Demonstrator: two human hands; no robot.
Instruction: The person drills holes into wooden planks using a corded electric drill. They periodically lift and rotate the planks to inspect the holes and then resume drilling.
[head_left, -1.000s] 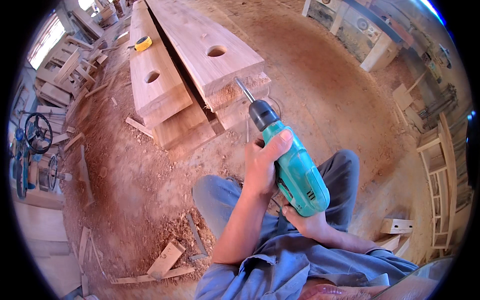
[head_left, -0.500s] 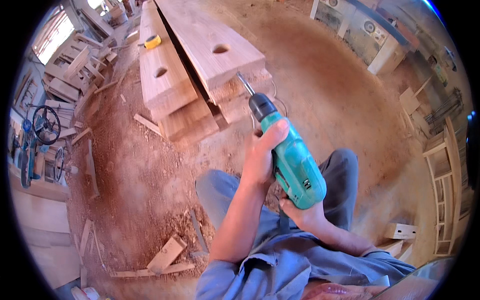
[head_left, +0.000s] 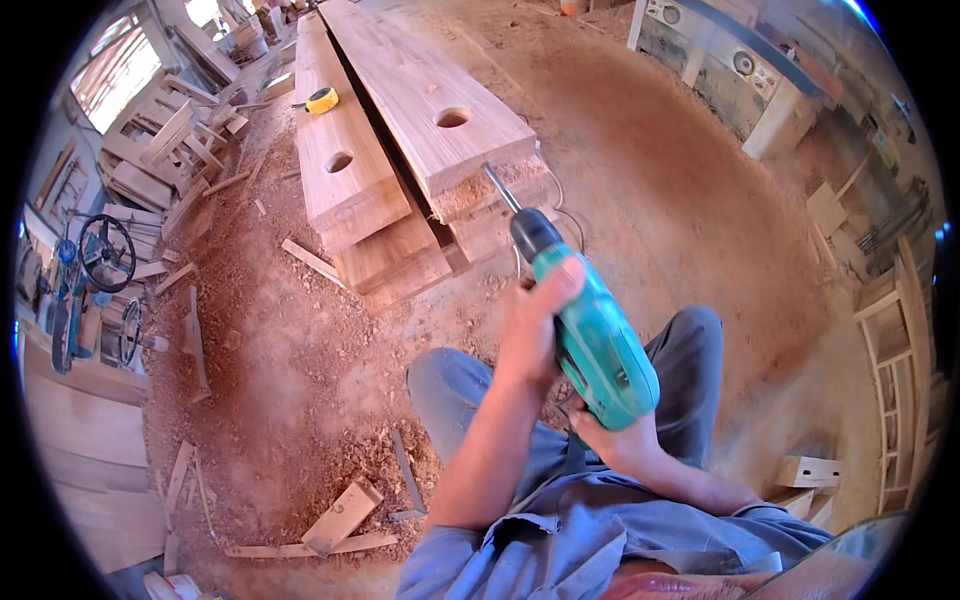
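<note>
A teal power drill [head_left: 608,345] with a black chuck [head_left: 536,232] is held between my two hands, pointing up and away to the left. My left hand [head_left: 532,318] wraps its front body, the thumb lying over the top. Lower down, my right hand [head_left: 622,438] is closed on the rear handle, its fingers partly hidden by the drill. The long metal bit [head_left: 505,191] meets the near end of a thick right-hand plank [head_left: 410,75] in view; whether the tip is inside the wood I cannot tell. Beside it lies a second plank [head_left: 352,200]. Each has a round hole near its end.
A yellow tape measure [head_left: 322,100] rests on the left plank. Further timber [head_left: 405,275] supports the planks. Sawdust and offcuts [head_left: 342,515] cover the floor at left, near a machine with a black handwheel [head_left: 106,253]. A wooden frame [head_left: 897,370] stands at right.
The whole view has shifted slightly, so planks, drill and hands all sit a little lower and further right. Both hands keep their grip, and the bit stays at the plank's end.
</note>
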